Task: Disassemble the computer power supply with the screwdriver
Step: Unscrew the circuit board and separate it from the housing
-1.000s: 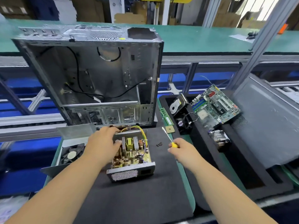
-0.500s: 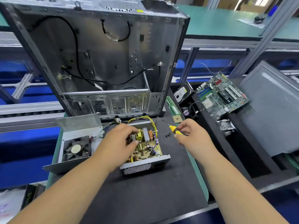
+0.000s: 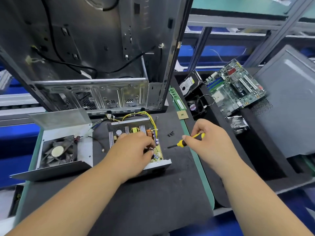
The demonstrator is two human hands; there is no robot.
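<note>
Since a moment earlier the view had dropped closer, and the left hand (image 3: 131, 150) had slid from the far end of the open power supply (image 3: 136, 143) onto its circuit board, fingers curled down among the components, though whether they pinched anything I could not tell. The right hand (image 3: 209, 142) had swung the yellow-and-black screwdriver (image 3: 189, 140) round, fingers closed on its handle, tip pointing left toward the supply. All sat mid-way along the black mat (image 3: 136, 193), loose screws (image 3: 171, 133) beside, fan cover (image 3: 59, 147) at its left edge, empty computer case (image 3: 95, 48) at the far edge, motherboard (image 3: 235, 87) in the foam tray (image 3: 255, 159) right.
</note>
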